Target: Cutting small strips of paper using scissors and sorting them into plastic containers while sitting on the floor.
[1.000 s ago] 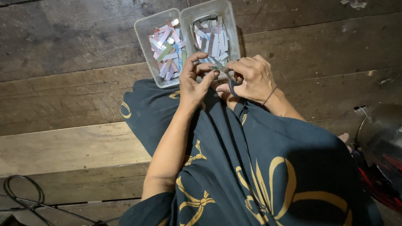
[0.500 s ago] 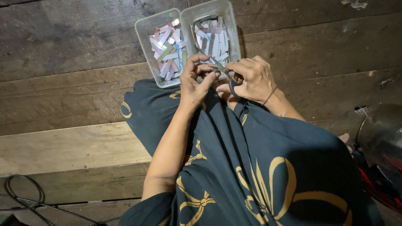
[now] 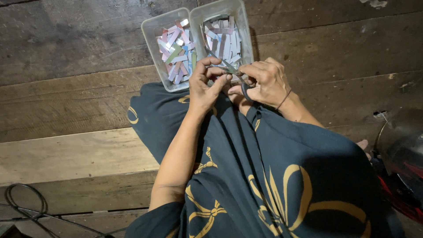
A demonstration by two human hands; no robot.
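We sit on a dark wooden plank floor [image 3: 79, 53] with our knees covered by a dark blue cloth with gold patterns [image 3: 282, 176]. Our right hand [image 3: 264, 81] holds a pair of scissors [image 3: 229, 68], its fingers closed through the dark handle loops, the blades pointing up and left over the edge of the containers. Our left hand [image 3: 205, 83] sits just beside it, thumb and fingers pinched on a small strip at the blades; the strip itself is too small to make out clearly. Just beyond the hands, two clear plastic containers stand side by side, touching: the left container [image 3: 152, 48] holds pastel strips of cut paper [image 3: 176, 53], the right container [image 3: 244, 31] holds more of them. A black cable [image 3: 26, 207] lies at the lower left.
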